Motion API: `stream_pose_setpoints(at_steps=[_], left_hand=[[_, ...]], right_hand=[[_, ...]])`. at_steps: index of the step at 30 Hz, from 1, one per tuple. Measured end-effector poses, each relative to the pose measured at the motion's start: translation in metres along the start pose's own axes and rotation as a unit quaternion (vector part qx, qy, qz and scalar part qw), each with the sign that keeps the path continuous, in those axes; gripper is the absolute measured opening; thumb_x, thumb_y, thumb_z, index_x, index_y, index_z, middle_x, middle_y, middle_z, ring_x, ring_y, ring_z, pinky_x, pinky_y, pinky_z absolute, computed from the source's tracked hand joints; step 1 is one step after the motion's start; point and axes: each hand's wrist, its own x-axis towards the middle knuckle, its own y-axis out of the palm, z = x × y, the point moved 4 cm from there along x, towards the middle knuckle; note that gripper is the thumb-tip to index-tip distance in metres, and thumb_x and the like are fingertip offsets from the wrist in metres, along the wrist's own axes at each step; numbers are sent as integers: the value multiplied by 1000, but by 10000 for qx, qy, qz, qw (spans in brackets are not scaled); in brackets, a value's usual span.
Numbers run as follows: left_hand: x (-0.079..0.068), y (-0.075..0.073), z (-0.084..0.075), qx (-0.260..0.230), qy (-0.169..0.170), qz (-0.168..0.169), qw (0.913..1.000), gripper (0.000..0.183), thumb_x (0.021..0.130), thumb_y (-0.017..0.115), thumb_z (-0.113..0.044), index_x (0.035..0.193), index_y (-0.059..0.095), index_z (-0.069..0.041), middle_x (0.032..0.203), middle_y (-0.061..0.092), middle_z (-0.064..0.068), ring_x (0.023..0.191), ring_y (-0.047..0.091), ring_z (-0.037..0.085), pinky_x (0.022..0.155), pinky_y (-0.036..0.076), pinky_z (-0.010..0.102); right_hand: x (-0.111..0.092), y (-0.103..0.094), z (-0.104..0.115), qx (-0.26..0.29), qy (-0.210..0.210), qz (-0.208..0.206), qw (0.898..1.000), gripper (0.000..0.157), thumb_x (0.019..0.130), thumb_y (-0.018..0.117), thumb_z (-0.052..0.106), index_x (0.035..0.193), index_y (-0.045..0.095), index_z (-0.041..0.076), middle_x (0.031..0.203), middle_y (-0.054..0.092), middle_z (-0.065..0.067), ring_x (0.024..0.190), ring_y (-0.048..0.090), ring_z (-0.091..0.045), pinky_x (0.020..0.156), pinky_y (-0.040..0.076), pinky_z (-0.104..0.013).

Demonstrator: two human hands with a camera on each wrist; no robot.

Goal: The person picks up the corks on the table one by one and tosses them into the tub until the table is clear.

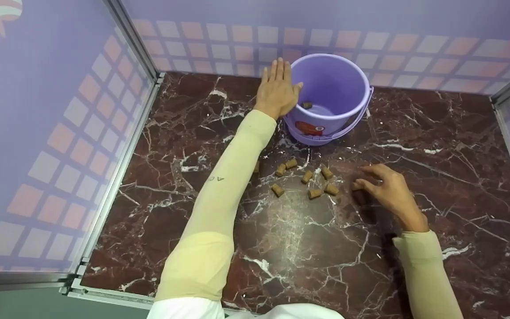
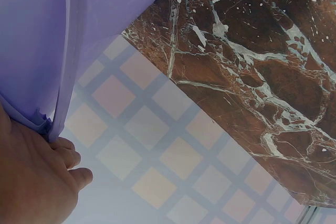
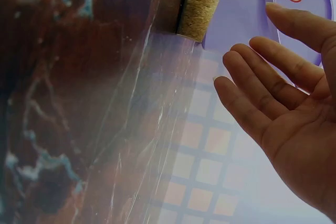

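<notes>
A purple bucket (image 1: 312, 128) stands upright at the back, its handle (image 1: 361, 116) lowered along the front right side. My left hand (image 1: 277, 93) rests against the bucket's left rim, fingers extended, thumb over the edge. In the left wrist view, the left hand (image 2: 39, 174) touches the rim beside the handle's joint. One cork (image 1: 307, 105) lies inside the bucket. Several corks (image 1: 307, 177) are scattered in front of it. Over the table right of them hovers my right hand (image 1: 388, 188), holding nothing. A cork (image 3: 198, 15) shows beyond the right hand's (image 3: 294, 108) spread fingers in its wrist view.
The dark red marbled tabletop (image 1: 290, 248) is bounded by purple panels (image 1: 202, 48) with a checked pattern at the back and sides. A metal frame edge (image 1: 117, 177) runs along the left. My left sleeve (image 1: 224, 186) partly covers one cork.
</notes>
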Motion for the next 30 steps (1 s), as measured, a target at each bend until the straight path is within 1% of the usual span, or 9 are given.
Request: stream_pose_setpoints(at_steps=[4,6,10,16,22,26,30], left_hand=[[0,0,-2,-57,-1,-43,10000,74,115,20,-47,169,2,0,176,-2,19,163,-3,30,130,-8,46],[1,1,-3,-71,-7,-19,10000,74,115,20,-47,169,2,0,177,-2,19,163,-3,30,130,-9,46],[1,1,-6,-48,4,8,10000,74,115,19,-48,169,2,-1,176,-3,19,163,-4,30,129,-11,46],[1,1,-9,12,13,25,10000,74,115,16,-49,169,1,-1,176,-4,19,163,-5,30,129,-11,45],[2,0,-11,-33,-2,64,10000,74,115,17,-48,169,-1,-1,176,-5,18,163,-6,30,128,-12,45],[3,1,-11,-44,9,52,10000,74,115,18,-48,169,0,0,176,-5,18,163,-5,30,128,-12,45],[2,2,-11,-22,14,41,10000,74,115,17,-48,169,0,-1,176,-4,18,163,-4,30,129,-11,45]], right_hand=[[-3,0,-2,-57,-78,89,9999,33,87,88,3,116,76,-7,107,75,-19,99,72,-43,85,57,-57],[-5,1,-3,-57,-92,145,9998,32,87,88,4,115,76,-5,106,75,-18,98,72,-42,85,57,-57],[-10,2,-6,21,21,335,9994,31,88,87,4,116,77,-4,109,75,-18,101,73,-42,87,58,-58],[-14,1,-9,132,161,628,9978,33,89,86,4,118,75,-6,112,75,-21,105,71,-43,92,57,-60],[-14,-1,-11,96,124,722,9973,34,87,86,2,118,75,-6,113,74,-21,107,70,-44,94,55,-60],[-15,0,-14,21,160,789,9968,33,87,86,1,118,76,-4,115,74,-21,109,69,-44,97,53,-60],[-15,3,-16,-86,136,827,9964,32,86,87,1,116,77,-3,112,74,-20,108,69,-44,96,53,-61]])
